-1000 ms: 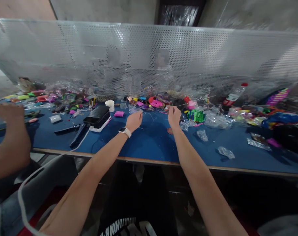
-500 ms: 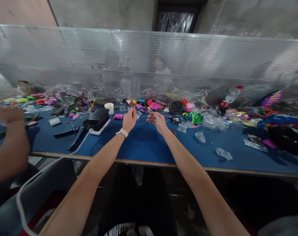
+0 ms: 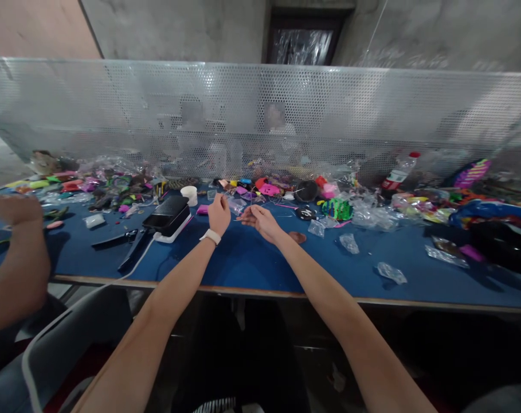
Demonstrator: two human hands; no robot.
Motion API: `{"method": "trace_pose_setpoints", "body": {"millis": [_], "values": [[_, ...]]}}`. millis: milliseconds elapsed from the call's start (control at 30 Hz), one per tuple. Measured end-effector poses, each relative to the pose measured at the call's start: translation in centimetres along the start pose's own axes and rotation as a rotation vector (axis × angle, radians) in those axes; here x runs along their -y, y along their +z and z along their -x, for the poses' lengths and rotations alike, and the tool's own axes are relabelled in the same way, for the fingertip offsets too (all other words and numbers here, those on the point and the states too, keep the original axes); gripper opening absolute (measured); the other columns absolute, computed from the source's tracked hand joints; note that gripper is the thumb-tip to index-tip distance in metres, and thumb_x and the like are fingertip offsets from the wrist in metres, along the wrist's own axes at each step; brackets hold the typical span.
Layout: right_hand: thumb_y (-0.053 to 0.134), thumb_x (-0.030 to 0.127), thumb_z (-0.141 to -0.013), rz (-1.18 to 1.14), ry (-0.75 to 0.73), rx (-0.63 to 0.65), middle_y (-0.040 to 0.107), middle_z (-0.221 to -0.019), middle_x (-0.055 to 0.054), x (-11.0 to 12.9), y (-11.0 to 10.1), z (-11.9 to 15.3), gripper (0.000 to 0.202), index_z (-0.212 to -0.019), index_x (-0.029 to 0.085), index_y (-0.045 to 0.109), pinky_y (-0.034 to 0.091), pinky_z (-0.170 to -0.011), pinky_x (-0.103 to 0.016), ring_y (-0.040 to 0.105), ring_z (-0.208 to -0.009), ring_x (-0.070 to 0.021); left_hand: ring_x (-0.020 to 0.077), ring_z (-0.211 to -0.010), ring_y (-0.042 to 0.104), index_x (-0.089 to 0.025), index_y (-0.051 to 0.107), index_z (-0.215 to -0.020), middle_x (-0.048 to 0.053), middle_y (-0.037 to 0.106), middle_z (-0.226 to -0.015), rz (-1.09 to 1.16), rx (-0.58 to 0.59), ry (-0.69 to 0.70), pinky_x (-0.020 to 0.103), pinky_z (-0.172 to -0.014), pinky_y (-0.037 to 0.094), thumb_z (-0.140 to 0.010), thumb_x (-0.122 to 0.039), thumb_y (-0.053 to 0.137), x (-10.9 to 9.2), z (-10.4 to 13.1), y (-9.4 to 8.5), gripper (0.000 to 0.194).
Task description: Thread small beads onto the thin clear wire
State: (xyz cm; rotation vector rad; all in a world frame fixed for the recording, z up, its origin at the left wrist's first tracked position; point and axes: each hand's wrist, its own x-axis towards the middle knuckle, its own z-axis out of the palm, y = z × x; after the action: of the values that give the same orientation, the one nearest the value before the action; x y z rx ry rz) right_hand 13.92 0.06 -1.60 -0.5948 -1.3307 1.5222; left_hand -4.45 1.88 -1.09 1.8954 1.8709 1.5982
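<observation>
My left hand (image 3: 219, 215), with a white band at the wrist, is closed in a pinch above the blue table (image 3: 247, 264). A thin, pale thread (image 3: 251, 197) shows faintly by the fingertips of both hands. My right hand (image 3: 260, 222) is just to the right, thumb and forefinger together on the thread and the other fingers loosely curled. A small pink block (image 3: 202, 210) lies beside my left hand. A brown, roundish flat piece (image 3: 297, 236) lies by my right wrist. Further right are a black round piece with white marks (image 3: 305, 213) and a green patterned piece (image 3: 337, 209).
Left of my hands stand a white cup-like roll (image 3: 189, 195) and a black box-shaped device (image 3: 168, 215) with a cable. A perforated metal screen (image 3: 260, 115) backs the heaped colourful pieces. A bottle (image 3: 400, 172) stands right. A co-worker's hand (image 3: 17, 207) is far left.
My right hand has moved left and slightly down, closer to my left hand. The left hand has shifted slightly left. More of the brown piece shows by my right wrist.
</observation>
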Motion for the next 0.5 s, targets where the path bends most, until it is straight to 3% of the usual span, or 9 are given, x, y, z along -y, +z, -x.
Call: {"method": "trace_pose_setpoints", "body": {"millis": [167,233,367,500], "values": [[0.078,0.067,-0.089,0.039,-0.014,0.003,0.076,-0.084,-0.004,0.5,-0.4,-0.2,0.047,-0.087,0.021,0.066,0.061,-0.083,-0.031,0.078,-0.087,-0.0204,0.0215,-0.082,0.069,-0.021,0.06,-0.093,0.008,0.073,-0.09,0.205,-0.088,-0.062,0.031,-0.077,0.047,-0.106,-0.025,0.045,0.5,-0.4,0.9,0.02],[0.079,0.068,-0.086,0.059,-0.025,-0.043,0.073,-0.078,-0.002,0.6,-0.9,-0.4,0.05,-0.085,0.02,0.064,0.06,-0.079,-0.03,0.077,-0.08,-0.0188,0.0198,-0.073,0.066,-0.022,0.06,-0.09,0.005,0.07,-0.08,0.323,-0.054,-0.078,0.03,-0.073,0.048,-0.105,-0.027,0.049,0.5,-0.3,1.3,0.019],[0.079,0.068,-0.084,0.107,-0.06,-0.156,0.061,-0.066,0.004,0.8,-2.3,-1.0,0.051,-0.084,0.02,0.061,0.057,-0.066,-0.027,0.069,-0.061,-0.0141,0.0156,-0.05,0.056,-0.022,0.057,-0.082,-0.003,0.056,-0.059,0.641,0.234,-0.155,0.028,-0.057,0.047,-0.101,-0.041,0.058,0.1,0.4,1.7,0.026],[0.075,0.064,-0.089,0.207,-0.006,-0.228,0.046,-0.057,0.009,1.3,-3.4,-1.2,0.047,-0.083,0.021,0.058,0.044,-0.046,-0.023,0.057,-0.046,-0.0114,0.0167,-0.051,0.064,-0.02,0.06,-0.086,-0.001,0.062,-0.066,0.959,0.523,-0.248,0.03,-0.054,0.054,-0.091,-0.05,0.069,-0.3,0.9,1.5,0.032]]}}
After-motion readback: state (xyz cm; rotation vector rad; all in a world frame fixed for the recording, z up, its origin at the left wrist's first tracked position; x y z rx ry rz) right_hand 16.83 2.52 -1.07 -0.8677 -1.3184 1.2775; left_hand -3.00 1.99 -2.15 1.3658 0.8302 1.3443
